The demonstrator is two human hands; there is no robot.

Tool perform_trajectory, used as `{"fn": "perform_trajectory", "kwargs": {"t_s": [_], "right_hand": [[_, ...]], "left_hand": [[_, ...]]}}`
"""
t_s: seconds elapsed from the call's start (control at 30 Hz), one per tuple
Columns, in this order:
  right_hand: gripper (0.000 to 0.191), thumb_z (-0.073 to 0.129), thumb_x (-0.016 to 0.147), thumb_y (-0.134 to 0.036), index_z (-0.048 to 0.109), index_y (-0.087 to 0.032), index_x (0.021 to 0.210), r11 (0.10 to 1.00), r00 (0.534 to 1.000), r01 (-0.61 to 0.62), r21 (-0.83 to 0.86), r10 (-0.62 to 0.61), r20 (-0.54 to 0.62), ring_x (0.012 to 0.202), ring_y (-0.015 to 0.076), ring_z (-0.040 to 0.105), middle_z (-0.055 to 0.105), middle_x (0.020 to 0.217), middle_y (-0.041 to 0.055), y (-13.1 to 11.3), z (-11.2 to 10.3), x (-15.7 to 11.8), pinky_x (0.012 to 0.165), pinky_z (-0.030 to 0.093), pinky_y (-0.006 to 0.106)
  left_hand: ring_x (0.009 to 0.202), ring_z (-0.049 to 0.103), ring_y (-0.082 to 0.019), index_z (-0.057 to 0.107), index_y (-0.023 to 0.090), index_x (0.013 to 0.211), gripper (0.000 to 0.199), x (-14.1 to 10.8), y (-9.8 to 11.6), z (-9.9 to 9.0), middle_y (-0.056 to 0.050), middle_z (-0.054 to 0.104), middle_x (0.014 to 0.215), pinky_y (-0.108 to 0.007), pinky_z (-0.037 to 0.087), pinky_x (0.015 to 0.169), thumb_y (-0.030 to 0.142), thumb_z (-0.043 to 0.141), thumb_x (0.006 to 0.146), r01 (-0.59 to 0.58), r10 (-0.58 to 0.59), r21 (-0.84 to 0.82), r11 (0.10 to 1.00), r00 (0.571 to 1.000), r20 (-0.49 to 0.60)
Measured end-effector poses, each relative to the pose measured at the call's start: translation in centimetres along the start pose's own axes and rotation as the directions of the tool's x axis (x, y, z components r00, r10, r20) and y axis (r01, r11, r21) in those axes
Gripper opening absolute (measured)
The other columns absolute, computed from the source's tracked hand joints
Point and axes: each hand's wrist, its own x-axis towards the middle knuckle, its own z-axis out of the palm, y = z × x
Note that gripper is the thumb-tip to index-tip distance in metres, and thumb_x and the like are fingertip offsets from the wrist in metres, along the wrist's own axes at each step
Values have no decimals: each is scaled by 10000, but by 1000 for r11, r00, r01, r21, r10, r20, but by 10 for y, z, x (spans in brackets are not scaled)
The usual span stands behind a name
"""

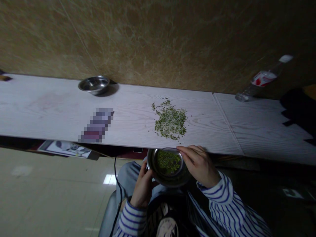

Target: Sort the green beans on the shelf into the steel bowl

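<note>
The left hand (144, 184) grips the near left side of a metal bowl (170, 181) — thumb at its rim, fingers curled outside — and the right hand (198, 163) holds the bowl's far right rim, its fingertips at the front edge of the desk (128, 128). Between the hands, in the bowl, lies a layer of small green beans (169, 163). Both wrists come out of blue-and-white striped sleeves (224, 197), and the bowl is held above the person's lap, just off the desk's near edge. To the left of the left hand a dark cable (118, 184) hangs down past the knee. Straight beyond the hands, on the pale wood-grain surface, more green beans (171, 121) are scattered in a loose patch, a few strays around it. Ahead and left of the hands lies a flat object (97, 125), blurred out by pixels. Farther off on that side, near the wall (138, 42), stands a second metal bowl (94, 85); far to the right — also near the wall — is a clear plastic bottle (261, 79) with a white cap and a red-and-white label.
</note>
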Motion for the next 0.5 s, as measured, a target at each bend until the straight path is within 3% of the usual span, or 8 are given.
{"fn": "perform_trajectory", "kwargs": {"t_s": [0.27,0.5], "right_hand": [[228,482,882,-260,649,-205,1028,972,957,-224,-68,206,-203,853,197,655,709,938,66,40,-20,-16,777,518,349],[232,473,889,-258,649,-195,1027,978,968,-200,-65,187,-165,856,194,654,710,942,68,44,-14,-13,782,520,344]], "left_hand": [[695,511,-109,540,265,1142,496,0,-3,5,3,564,911,-284,472,656,216,618,654,12,-12,24,1000,1000,3],[724,514,-116,504,274,1200,539,0,-3,5,-17,574,957,-278,469,660,218,610,674,20,-20,26,999,1000,9]]}}
